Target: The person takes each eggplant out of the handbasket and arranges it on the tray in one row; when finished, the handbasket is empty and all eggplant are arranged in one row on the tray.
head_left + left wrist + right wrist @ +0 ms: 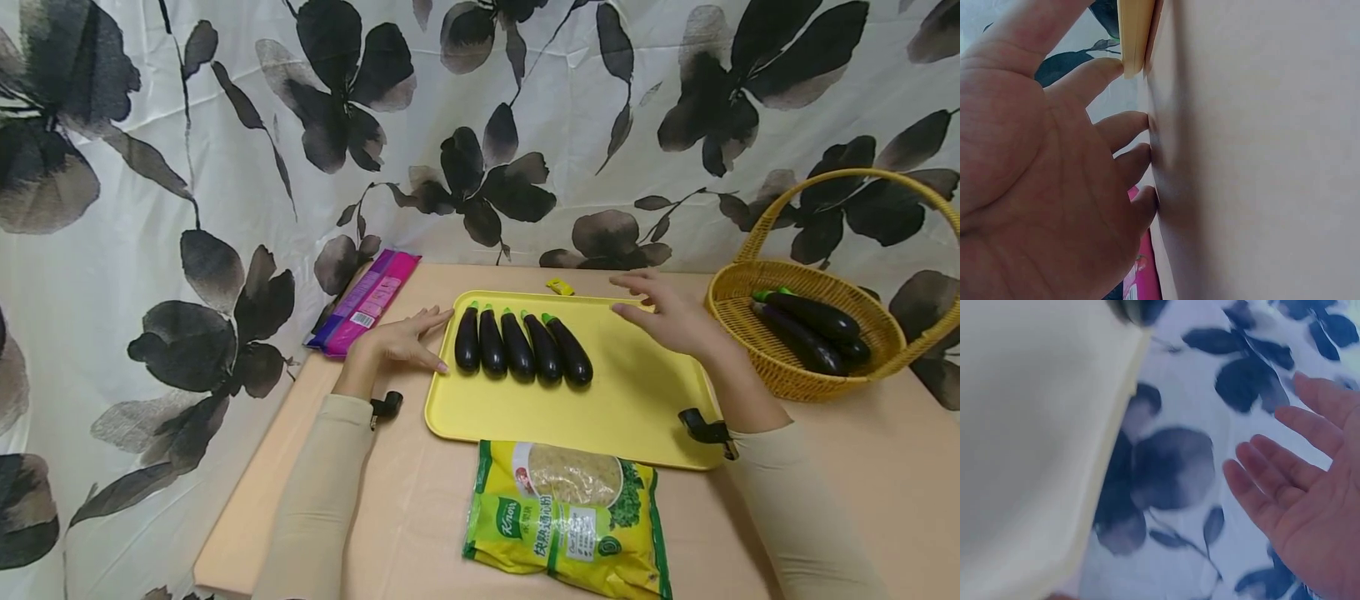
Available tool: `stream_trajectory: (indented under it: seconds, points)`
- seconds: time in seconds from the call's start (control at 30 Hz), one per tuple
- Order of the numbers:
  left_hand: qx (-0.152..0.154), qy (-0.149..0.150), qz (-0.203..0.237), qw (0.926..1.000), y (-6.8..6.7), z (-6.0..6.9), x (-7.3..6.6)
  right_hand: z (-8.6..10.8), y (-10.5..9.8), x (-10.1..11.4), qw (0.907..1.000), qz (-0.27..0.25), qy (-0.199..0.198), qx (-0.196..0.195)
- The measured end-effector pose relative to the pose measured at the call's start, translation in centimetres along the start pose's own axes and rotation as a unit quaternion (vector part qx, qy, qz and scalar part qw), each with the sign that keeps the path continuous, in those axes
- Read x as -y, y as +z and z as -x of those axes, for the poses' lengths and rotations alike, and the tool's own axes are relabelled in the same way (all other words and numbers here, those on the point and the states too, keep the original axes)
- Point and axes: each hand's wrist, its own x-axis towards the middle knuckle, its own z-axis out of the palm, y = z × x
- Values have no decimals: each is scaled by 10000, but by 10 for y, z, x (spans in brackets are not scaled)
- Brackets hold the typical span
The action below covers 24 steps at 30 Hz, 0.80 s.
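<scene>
Several eggplants (pixel 517 346) lie side by side on the left part of a yellow tray (pixel 637 400). My left hand (pixel 405 340) is at the tray's left edge, fingers spread; in the left wrist view the hand (pixel 1054 169) touches the tray's edge (pixel 1135 37) with its fingertips, the others resting on the table (pixel 1272 150). Above the tray's right part my right hand (pixel 667 312) hovers with fingers extended and nothing held; in the right wrist view the hand (pixel 1310 481) is apart from the tray (pixel 1022 450).
A wicker basket (pixel 780 379) with more eggplants (pixel 806 329) stands at the right. A yellow Knorr bag (pixel 566 517) lies in front of the tray, a pink and purple packet (pixel 367 304) at the back left. Behind the tray is a small yellow wrapper (pixel 559 287).
</scene>
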Motion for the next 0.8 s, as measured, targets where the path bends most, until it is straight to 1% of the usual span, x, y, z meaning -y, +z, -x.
stream_trajectory:
  seconds: [0.13, 0.23, 0.33, 0.4, 0.53, 0.67, 0.8]
  points:
    - [-11, 27, -18, 10000, 0, 0, 0, 16, -21, -6, 9975, -33, 152, -694]
    - [-8, 32, 1, 10000, 0, 0, 0, 26, -31, -14, 9923, 176, 147, -1216]
    - [-11, 10, 43, 10000, 0, 0, 0, 31, -38, -22, 9874, 327, 213, -1531]
    - [-3, 9, 61, 10000, 0, 0, -1, 33, -40, -28, 9851, 420, 314, -1640]
    - [11, 15, 30, 10000, -1, -1, -1, 38, -44, -39, 9807, 597, 677, -1735]
    - [10, 25, -22, 10000, -1, -1, 0, 42, -45, -51, 9761, 808, 1019, -1742]
    - [15, -2, -18, 10000, 0, -2, 0, 46, -46, -61, 9735, 798, 1303, -1703]
